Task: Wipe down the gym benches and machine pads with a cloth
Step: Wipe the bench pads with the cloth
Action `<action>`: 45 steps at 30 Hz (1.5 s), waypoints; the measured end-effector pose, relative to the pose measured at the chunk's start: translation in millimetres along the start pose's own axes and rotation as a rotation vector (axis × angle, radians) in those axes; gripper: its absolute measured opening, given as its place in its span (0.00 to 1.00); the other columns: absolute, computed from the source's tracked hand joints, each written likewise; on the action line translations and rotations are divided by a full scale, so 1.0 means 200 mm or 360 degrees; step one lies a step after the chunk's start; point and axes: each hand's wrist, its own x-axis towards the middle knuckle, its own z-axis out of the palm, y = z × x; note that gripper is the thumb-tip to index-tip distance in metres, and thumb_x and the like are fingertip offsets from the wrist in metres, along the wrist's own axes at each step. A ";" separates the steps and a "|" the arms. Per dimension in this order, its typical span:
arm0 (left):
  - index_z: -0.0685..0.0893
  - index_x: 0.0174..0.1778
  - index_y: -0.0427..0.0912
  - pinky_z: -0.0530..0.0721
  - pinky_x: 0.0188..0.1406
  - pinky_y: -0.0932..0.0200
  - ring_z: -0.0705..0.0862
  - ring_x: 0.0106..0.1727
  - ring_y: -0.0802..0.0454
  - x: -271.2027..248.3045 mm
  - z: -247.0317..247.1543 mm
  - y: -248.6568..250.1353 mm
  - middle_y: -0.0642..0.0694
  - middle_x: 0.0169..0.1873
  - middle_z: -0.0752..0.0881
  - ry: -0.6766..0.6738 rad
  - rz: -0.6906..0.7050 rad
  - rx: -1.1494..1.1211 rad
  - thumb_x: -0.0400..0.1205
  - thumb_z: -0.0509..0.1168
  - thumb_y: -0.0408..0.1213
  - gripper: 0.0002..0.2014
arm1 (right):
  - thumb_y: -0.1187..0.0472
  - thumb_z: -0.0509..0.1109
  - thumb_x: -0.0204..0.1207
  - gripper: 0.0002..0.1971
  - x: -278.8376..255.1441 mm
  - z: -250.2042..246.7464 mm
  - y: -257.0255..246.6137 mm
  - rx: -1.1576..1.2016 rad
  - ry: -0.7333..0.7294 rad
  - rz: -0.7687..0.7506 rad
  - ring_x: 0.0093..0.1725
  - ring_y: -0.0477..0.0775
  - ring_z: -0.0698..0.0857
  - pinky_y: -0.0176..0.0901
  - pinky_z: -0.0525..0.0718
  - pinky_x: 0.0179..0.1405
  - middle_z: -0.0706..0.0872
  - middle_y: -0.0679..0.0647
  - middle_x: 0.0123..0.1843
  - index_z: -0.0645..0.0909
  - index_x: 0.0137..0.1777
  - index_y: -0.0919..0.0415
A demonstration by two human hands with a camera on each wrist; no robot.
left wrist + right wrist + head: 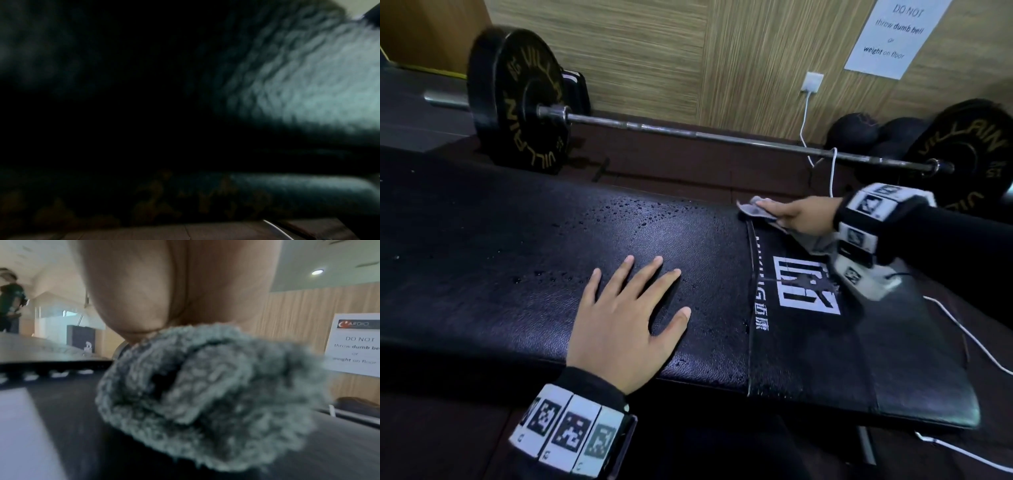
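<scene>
A long black padded bench (517,240) runs across the head view, with water droplets (633,205) on its far half and a white logo (804,287) near its right end. My left hand (630,308) lies flat on the pad, fingers spread, holding nothing. My right hand (798,214) presses a grey fluffy cloth (751,210) onto the bench's far edge with straight fingers. In the right wrist view the cloth (205,394) is bunched under my palm (174,288). The left wrist view is dark, showing only grained pad surface (308,81).
A barbell (688,135) lies on the floor behind the bench, with a black plate at the left (517,99) and one at the right (969,154). A white cable (832,171) hangs from a wall socket. Dark balls (859,133) sit by the wall. Another person (10,301) stands far off.
</scene>
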 end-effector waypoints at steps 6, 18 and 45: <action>0.69 0.74 0.67 0.53 0.80 0.43 0.61 0.81 0.54 -0.01 0.00 -0.01 0.64 0.77 0.67 -0.0005 0.0005 0.0012 0.77 0.46 0.67 0.29 | 0.61 0.51 0.87 0.28 0.05 0.03 -0.26 -0.0144 0.0070 -0.0244 0.83 0.47 0.50 0.41 0.45 0.81 0.48 0.45 0.84 0.47 0.83 0.48; 0.72 0.73 0.66 0.57 0.79 0.41 0.64 0.80 0.53 0.00 0.01 -0.01 0.62 0.76 0.70 0.0001 0.0004 -0.0011 0.77 0.47 0.67 0.28 | 0.67 0.51 0.86 0.31 -0.21 0.09 0.01 -0.0020 -0.0168 -0.0321 0.82 0.47 0.40 0.44 0.43 0.82 0.40 0.44 0.83 0.40 0.78 0.42; 0.77 0.70 0.64 0.63 0.76 0.40 0.69 0.77 0.56 -0.08 -0.03 -0.16 0.59 0.73 0.75 0.0168 0.0070 -0.0020 0.76 0.47 0.66 0.29 | 0.43 0.42 0.82 0.26 -0.89 0.60 -0.48 -0.0128 0.0545 0.0232 0.77 0.49 0.62 0.53 0.46 0.81 0.64 0.42 0.78 0.54 0.81 0.39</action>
